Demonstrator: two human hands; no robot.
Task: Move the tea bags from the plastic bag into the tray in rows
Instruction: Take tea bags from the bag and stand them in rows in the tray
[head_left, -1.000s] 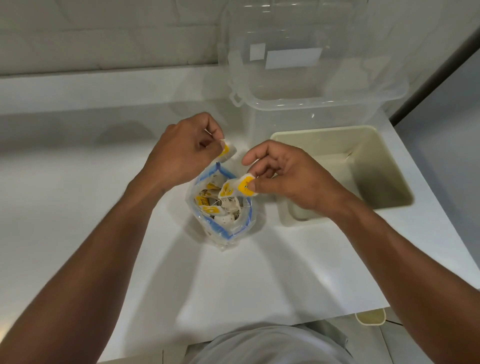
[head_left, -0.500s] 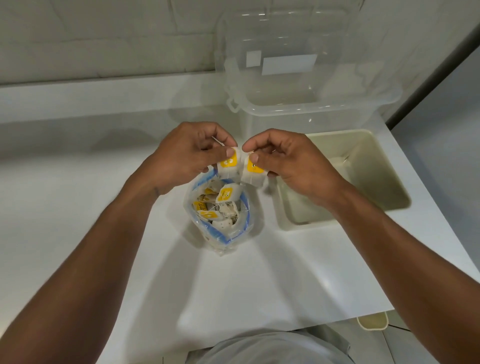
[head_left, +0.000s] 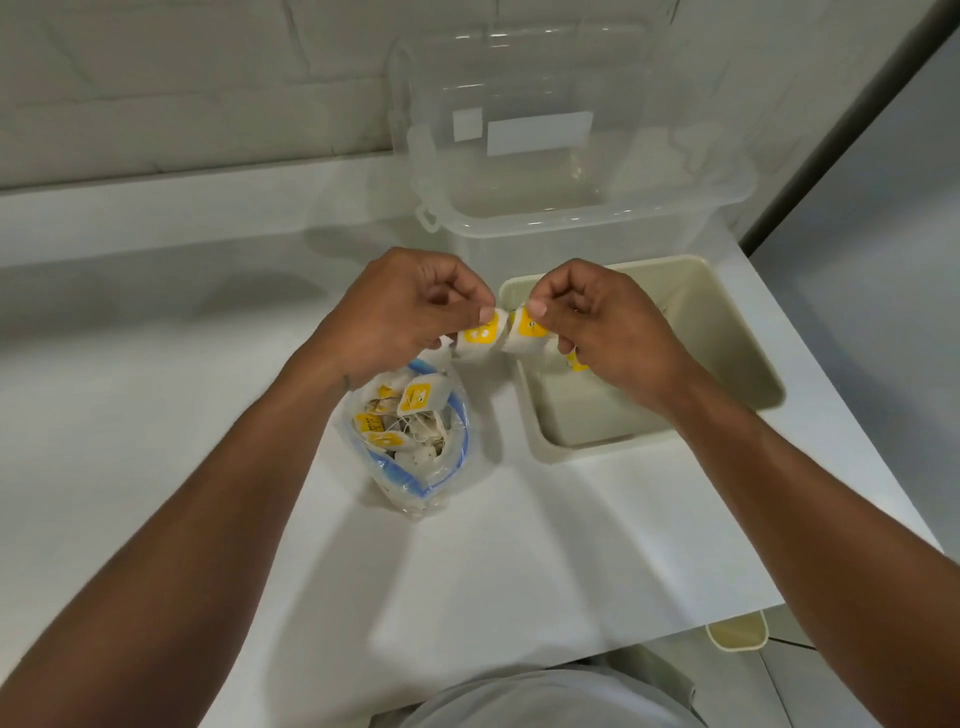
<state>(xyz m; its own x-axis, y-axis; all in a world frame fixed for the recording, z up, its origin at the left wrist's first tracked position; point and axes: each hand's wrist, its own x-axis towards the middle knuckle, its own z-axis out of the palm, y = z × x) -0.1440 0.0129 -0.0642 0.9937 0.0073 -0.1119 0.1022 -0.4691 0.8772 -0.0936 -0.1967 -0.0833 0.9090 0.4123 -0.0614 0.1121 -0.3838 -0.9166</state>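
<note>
So here we've got two tea bags up in the air at the left rim of the tray (head_left: 540, 441), a smooth cream plastic rectangle with rounded corners and deep walls. Our left hand (head_left: 395, 306) pinches the first tea bag (head_left: 475, 340) between thumb and forefinger, other fingers curled in; it's a soft white paper pouch with a glossy yellow square tag, hanging just outside the tray's left rim. Our right hand (head_left: 608, 322) pinches the second tea bag (head_left: 524, 338) the same way, over that rim, and the two pouches nearly touch. A scrap of yellow pokes out under the right hand's lower fingers, can't tell what it is. The plastic bag (head_left: 441, 483) stands just left of the tray, crinkly clear film with a blue zip strip, mouth gaping, and the loose tea bags (head_left: 423, 397) inside are a tangle of white pouches, strings and yellow tags. Just behind the tray sits a clear storage box (head_left: 571, 218), see-through and boxy with a lipped rim. All of it is on a smooth white countertop (head_left: 156, 364).
</note>
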